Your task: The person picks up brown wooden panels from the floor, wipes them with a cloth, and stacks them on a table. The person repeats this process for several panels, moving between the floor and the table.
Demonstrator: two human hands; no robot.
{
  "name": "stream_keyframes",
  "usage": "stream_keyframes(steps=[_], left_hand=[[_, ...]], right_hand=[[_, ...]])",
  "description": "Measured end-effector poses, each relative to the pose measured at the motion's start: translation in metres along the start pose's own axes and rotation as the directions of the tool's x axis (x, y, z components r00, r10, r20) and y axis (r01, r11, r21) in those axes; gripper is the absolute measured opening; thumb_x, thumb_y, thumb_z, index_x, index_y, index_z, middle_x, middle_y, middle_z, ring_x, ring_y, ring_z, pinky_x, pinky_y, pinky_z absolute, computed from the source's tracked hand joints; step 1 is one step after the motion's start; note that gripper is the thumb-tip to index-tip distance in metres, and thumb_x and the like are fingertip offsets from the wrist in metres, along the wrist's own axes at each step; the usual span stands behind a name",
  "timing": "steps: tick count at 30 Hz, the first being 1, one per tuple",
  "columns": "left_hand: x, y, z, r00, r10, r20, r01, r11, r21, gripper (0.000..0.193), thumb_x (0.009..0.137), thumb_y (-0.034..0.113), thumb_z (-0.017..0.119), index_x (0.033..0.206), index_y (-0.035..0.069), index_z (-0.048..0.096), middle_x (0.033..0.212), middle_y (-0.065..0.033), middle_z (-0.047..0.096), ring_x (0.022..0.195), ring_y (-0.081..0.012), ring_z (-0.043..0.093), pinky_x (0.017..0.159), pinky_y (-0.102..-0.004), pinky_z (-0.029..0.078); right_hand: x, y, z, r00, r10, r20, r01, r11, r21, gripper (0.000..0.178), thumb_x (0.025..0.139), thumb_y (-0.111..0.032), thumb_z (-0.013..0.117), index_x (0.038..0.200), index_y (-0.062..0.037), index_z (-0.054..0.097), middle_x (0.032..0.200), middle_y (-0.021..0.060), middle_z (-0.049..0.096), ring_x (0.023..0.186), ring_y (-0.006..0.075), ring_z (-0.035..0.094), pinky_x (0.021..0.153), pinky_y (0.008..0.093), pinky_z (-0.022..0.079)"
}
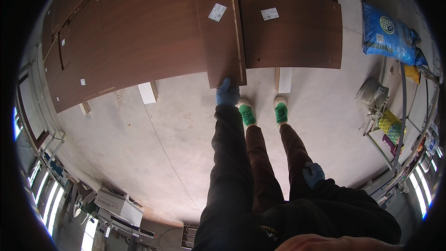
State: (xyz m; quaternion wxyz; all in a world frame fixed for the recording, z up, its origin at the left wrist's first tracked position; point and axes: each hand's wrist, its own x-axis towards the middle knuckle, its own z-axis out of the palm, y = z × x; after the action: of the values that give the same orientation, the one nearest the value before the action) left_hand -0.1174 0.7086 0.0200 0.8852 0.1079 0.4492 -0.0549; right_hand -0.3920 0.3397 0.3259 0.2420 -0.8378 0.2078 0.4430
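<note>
My left hand [227, 94], in a blue glove, is closed on the near end of a narrow brown wooden panel [220, 46]. Its thumb lies on the top face, while the other fingers are largely hidden. The panel bears a white label and has a groove along its right side. It lies across larger brown boards, with a wide board [153, 32] on its left and a shorter board [290, 32] with small holes on its right. Beside my right thigh rests my right hand [314, 175], also blue-gloved, its fingers lying against the trouser leg and holding nothing visible.
White-faced supports [147, 93] hold the boards above the pale floor [181, 135]. My green shoes stand close to the panel's near end. To the right are a blue plastic sack [388, 35], a grey bag [373, 94] and a metal frame. A cardboard box [118, 207] sits behind left.
</note>
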Motion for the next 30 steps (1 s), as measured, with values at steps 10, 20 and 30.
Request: stream_keyframes(steps=[10, 20, 30], left_hand=[[0.006, -0.008, -0.018, 1.0, 0.005, 0.012, -0.005, 0.999, 0.038, 0.046, 0.094, 0.0, 0.067, 0.138, 0.009, 0.06, 0.129, -0.0076, 0.069, 0.12, -0.0277, 0.066, 0.104, -0.0412, 0.054], [-0.149, 0.023, 0.002, 0.931, -0.329, -0.16, 0.366, 0.831, 0.419, 0.047, 0.103, 0.048, 0.06, 0.126, 0.008, 0.069, 0.076, -0.0068, 0.062, 0.058, -0.0183, 0.054, 0.051, -0.0322, 0.044], [-0.322, 0.005, 0.079, 0.827, -0.413, 0.382, -0.562, -0.574, 0.595, 0.017, 0.104, 0.026, 0.064, 0.109, 0.011, 0.071, 0.079, -0.0045, 0.068, 0.064, -0.0195, 0.061, 0.054, -0.033, 0.05]], right_hand=[[-0.001, -0.002, -0.003, 0.999, -0.015, -0.041, 0.018, 0.999, 0.052, 0.034, 0.092, -0.023, 0.074, 0.118, -0.0028, 0.07, 0.115, 0.0199, 0.072, 0.112, 0.038, 0.068, 0.095, 0.0459, 0.056], [-0.017, 0.011, 0.002, 0.996, -0.062, -0.071, 0.085, 0.923, 0.376, 0.034, 0.096, -0.033, 0.068, 0.117, -0.0073, 0.071, 0.111, 0.0203, 0.073, 0.109, 0.0404, 0.068, 0.094, 0.0491, 0.055], [-0.09, -0.033, -0.027, 0.806, -0.002, -0.592, 0.243, 0.912, 0.329, 0.055, 0.095, -0.037, 0.071, 0.136, -0.0024, 0.058, 0.13, 0.025, 0.066, 0.131, 0.0379, 0.057, 0.108, 0.0441, 0.046]])
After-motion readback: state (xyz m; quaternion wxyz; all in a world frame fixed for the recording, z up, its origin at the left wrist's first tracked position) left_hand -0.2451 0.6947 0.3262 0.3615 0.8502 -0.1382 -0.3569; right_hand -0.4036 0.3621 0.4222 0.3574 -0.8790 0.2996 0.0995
